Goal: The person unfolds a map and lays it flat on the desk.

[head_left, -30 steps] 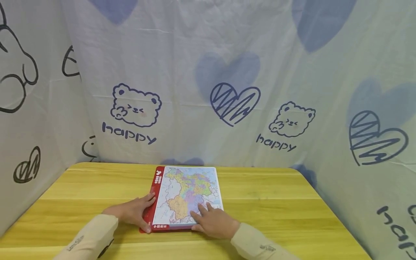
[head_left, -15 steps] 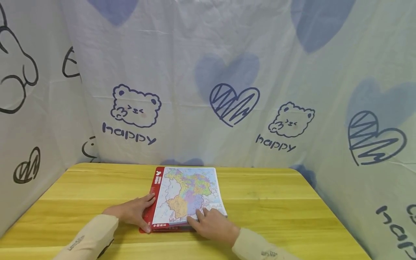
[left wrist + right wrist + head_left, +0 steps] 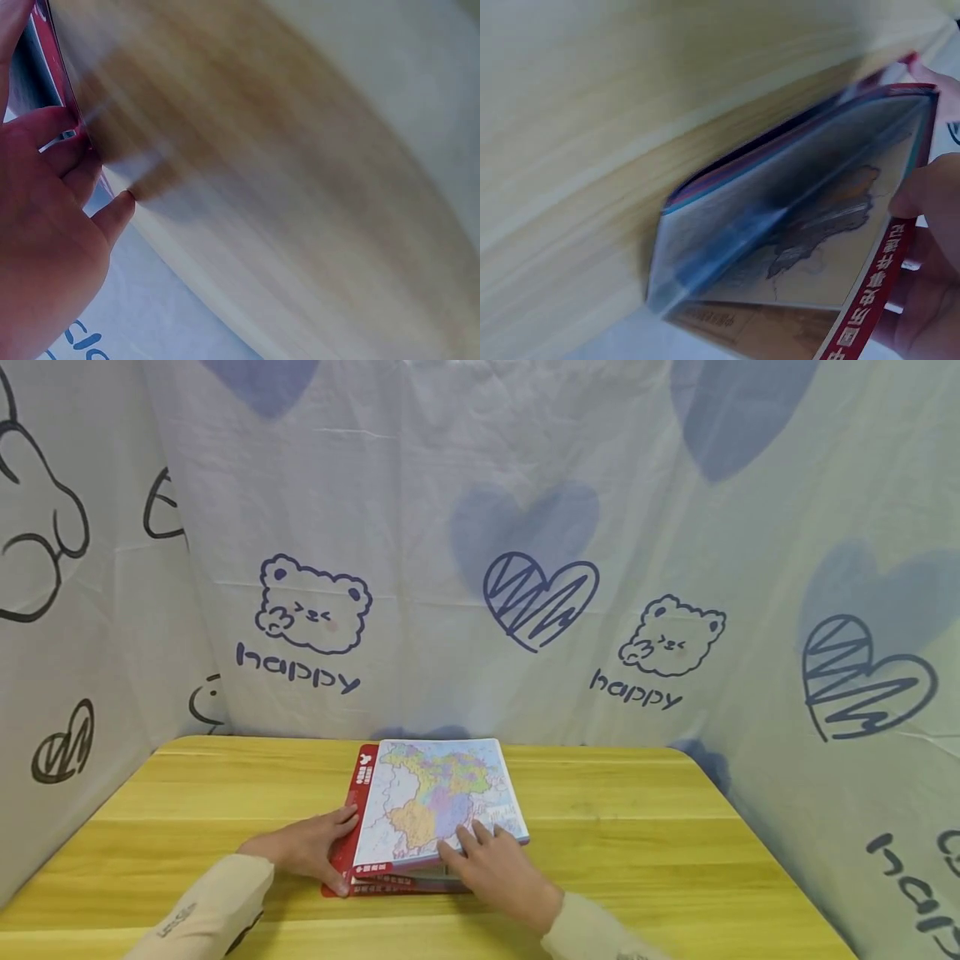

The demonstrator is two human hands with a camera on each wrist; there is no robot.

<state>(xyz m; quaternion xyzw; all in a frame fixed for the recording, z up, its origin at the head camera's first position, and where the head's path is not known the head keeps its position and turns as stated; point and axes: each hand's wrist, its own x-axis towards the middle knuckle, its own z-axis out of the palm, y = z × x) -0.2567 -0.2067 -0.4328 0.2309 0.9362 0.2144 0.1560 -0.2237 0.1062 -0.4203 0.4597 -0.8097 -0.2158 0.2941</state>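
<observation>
A map booklet [image 3: 347,856] with a red left margin lies on the table, its colourful top map page [image 3: 420,827] lifted at the near right. In the right wrist view, a brown map sheet [image 3: 832,225] shows inside the gap, beside a red strip of white characters. My right hand [image 3: 506,877] pinches the raised near edge, thumb on one side and fingers on the other in the right wrist view. My left hand [image 3: 303,847] rests against the red left margin, thumb near the lower corner, fingers spread. In the left wrist view, its fingertips [image 3: 124,199] touch the booklet's edge.
The booklet lies on a yellow wood-grain table [image 3: 637,860]. A white cloth [image 3: 450,677] with blue hearts and bear drawings hangs behind the table and along both sides.
My right hand has gone from lying on the map to pinching its near edge, and has raised the top page, opening a gap beneath. The left hand stays put.
</observation>
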